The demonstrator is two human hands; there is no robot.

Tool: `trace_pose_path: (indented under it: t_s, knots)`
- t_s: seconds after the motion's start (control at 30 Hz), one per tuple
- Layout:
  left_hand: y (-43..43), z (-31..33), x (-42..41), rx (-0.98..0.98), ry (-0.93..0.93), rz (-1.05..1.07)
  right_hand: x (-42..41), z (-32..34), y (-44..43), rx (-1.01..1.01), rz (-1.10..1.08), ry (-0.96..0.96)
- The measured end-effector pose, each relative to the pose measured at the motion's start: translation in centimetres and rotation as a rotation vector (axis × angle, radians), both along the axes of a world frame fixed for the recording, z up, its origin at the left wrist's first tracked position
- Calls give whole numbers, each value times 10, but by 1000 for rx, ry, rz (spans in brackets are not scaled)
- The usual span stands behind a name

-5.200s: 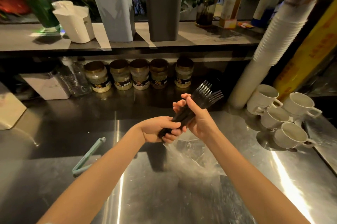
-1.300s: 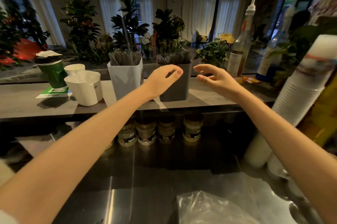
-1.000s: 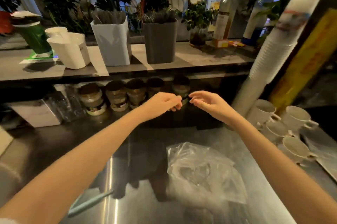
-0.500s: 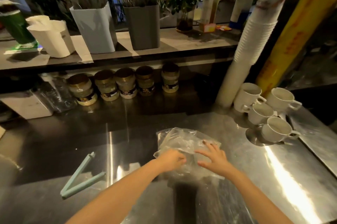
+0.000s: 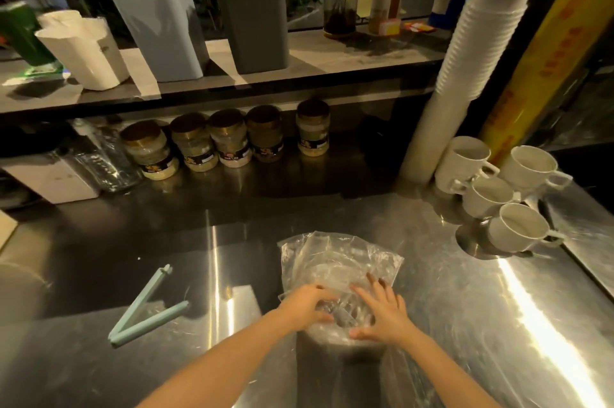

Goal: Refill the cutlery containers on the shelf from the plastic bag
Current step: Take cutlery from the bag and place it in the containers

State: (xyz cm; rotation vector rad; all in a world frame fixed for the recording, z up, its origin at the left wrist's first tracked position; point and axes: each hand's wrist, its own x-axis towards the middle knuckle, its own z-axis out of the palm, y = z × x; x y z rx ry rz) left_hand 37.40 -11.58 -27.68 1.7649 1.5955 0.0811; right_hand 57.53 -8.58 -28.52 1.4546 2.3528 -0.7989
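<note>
- The bag (image 5: 335,261) lies flat on the counter (image 5: 481,324); the containers (image 5: 255,25) stand well behind it.
- Left hand (image 5: 307,306): fingers curled, gripping the bag's near edge.
- Right hand (image 5: 382,314): fingers spread straight, pressing on the bag.

Clip (image 5: 146,308) left of bag (image 5: 335,258), mugs (image 5: 488,196) right.

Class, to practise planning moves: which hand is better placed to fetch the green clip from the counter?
Left, probably. The clip lies on the counter left of the left hand, with nothing between. The right hand lies spread on the bag, farther away, and could hold it down.
</note>
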Motion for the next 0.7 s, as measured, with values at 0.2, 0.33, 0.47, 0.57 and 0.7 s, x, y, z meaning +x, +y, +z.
trace_pose_path:
  t_s: [0.2,0.33,0.47,0.57,0.7]
  knots:
    - [3,1,5,111,48,95,1,-1,-4,36,14,-25]
    - [6,15,0,200,-131,143,2,1,-3,214,45,69]
    - [2,34,-6,118,-394,213,-5,21,-3,412,-74,475]
    - [-1,38,-7,115,-370,148,-20,50,-4,255,-6,546]
    - [-3,42,-4,205,-439,238,-38,62,-3,34,102,355]
